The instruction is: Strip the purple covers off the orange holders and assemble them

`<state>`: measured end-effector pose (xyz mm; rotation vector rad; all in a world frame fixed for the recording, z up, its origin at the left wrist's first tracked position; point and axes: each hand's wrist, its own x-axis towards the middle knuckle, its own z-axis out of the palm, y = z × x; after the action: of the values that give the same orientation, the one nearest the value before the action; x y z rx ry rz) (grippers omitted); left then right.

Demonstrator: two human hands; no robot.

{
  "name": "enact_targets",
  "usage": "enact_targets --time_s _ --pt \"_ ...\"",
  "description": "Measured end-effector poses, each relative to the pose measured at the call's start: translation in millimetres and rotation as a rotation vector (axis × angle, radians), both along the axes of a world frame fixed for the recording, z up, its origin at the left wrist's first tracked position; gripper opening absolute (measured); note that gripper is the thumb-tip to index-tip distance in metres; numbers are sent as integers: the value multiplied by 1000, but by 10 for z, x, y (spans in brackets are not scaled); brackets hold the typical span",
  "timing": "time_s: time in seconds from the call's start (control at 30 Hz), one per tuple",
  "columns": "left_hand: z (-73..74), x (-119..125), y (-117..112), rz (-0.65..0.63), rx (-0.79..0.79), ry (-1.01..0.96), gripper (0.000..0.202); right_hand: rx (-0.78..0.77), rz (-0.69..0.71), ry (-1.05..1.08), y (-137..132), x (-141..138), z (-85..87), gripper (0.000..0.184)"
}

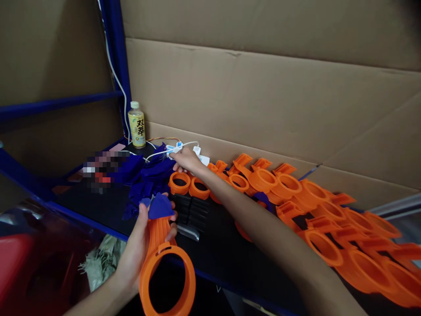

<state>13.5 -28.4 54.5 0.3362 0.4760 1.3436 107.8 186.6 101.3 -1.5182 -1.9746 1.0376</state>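
My left hand (136, 245) is wrapped round the ribbed handle of an orange plastic ring part (166, 272), held low over the table's front edge; a blue piece (160, 206) sits on the handle's top end. My right hand (186, 160) reaches far across to the back of the table, fingers curled down on the pile of blue pieces (148, 180) beside a white cable (164, 151). Whether it grips one I cannot make out.
Many orange ring parts (312, 210) lie in a row along the cardboard wall (263, 96). A yellow-labelled bottle (137, 125) stands at the back left by a blue frame post (115, 52). Black blocks (192, 210) are stacked mid-table.
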Motion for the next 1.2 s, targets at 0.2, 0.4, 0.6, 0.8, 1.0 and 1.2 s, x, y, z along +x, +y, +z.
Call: enact_targets --time_s 0.2,0.4,0.6,0.8,1.0,1.2 --pt "-41 -65 130 16 -70 15 32 79 146 2 -244 189 122 22" --pt "-40 -21 107 190 -175 143 38 542 564 -53 -977 502 416 31" --pt "-20 96 67 268 -135 232 29 1136 680 -548 -1384 626 234 33" --pt "-14 128 15 203 -92 231 26 1361 665 -510 -1299 610 -23 27" --pt "25 113 46 327 -100 217 22 1390 667 -480 -1149 501 -123 30" --pt "5 27 141 427 -88 230 22 1393 764 -510 -995 429 -46 33"
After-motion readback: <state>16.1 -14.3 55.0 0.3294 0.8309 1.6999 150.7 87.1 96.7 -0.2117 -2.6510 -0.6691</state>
